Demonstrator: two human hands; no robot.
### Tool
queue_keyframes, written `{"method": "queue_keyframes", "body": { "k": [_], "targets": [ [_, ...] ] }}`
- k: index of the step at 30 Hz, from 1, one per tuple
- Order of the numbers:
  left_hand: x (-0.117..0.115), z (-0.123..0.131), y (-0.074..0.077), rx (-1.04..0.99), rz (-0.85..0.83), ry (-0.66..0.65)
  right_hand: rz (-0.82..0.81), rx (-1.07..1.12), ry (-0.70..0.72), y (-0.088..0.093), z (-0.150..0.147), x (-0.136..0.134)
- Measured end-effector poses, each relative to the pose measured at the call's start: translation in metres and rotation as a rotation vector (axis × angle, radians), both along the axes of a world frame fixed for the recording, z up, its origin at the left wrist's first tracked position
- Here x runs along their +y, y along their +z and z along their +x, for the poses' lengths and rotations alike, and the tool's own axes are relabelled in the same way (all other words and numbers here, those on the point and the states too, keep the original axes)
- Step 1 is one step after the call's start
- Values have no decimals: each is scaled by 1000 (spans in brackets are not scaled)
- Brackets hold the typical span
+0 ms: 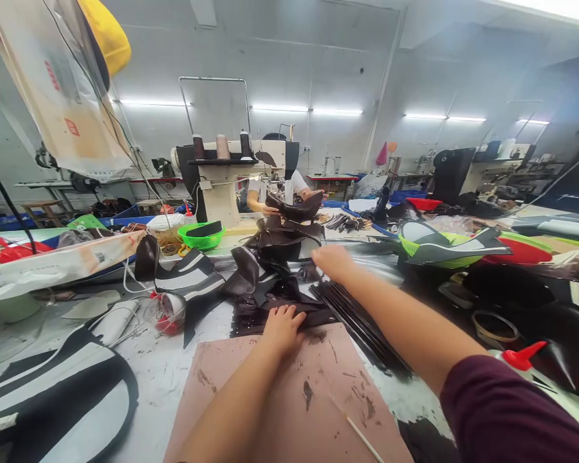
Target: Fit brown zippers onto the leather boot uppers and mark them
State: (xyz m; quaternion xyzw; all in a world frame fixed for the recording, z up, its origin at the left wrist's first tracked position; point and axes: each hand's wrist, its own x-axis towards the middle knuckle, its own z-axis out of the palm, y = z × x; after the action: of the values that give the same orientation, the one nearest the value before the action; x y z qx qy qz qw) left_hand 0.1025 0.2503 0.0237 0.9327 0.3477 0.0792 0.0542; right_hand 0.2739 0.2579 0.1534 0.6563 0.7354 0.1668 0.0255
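Note:
My left hand (282, 329) lies flat, fingers apart, on a stack of dark brown leather pieces (251, 315) at the far edge of a pinkish-brown board (270, 392). Farther out and to the right, my right hand (332, 261) is closed, its fingertips turned away beside the dark leather heap. What it holds, if anything, is hidden. Below that forearm runs a bundle of thin dark strips (361, 328). Shiny brown leather parts (289, 241) are piled in front of both hands. A thin white stick (361, 437) rests on the board.
Across the table a co-worker (296, 186) handles a brown leather part at a sewing machine (222, 186). Black-and-white cut pieces (62, 399) lie at left. A green basket (202, 236) stands behind them. At right are a red-capped bottle (523, 357) and a roll of tape (495, 326).

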Motion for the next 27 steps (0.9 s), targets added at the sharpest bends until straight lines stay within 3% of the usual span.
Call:
{"method": "queue_keyframes", "body": {
  "k": [4,8,11,13,15,17,19,21,23,25,27],
  "targets": [
    [3,4,2,-58,-72,50,165,-50,-72,67,11,-3],
    [2,7,11,-183,-149,165,247,-133,-68,130,2,-32],
    [-21,7,28,-387,-88,247,191,-153,-41,157,-21,-65],
    [-49,2,45,-713,85,189,72,-99,-1,161,-39,-89],
    [-81,-8,63,-1038,306,13,-107,36,128,155,-54,-113],
    [-109,-26,79,-1081,439,-96,-303,237,311,141,-64,-136],
    [-130,-49,90,-1072,438,-232,-464,460,431,120,-69,-155],
    [-143,-76,93,-1121,258,-300,-589,721,459,95,-73,-169],
    [-150,-106,91,-1293,-15,-150,-684,1046,464,65,-81,-175],
    [-151,-138,90,-1547,-247,153,-712,1339,480,33,-93,-174],
    [-149,-176,93,-1799,-370,431,-637,1426,449,2,-107,-166]
  ]
}}
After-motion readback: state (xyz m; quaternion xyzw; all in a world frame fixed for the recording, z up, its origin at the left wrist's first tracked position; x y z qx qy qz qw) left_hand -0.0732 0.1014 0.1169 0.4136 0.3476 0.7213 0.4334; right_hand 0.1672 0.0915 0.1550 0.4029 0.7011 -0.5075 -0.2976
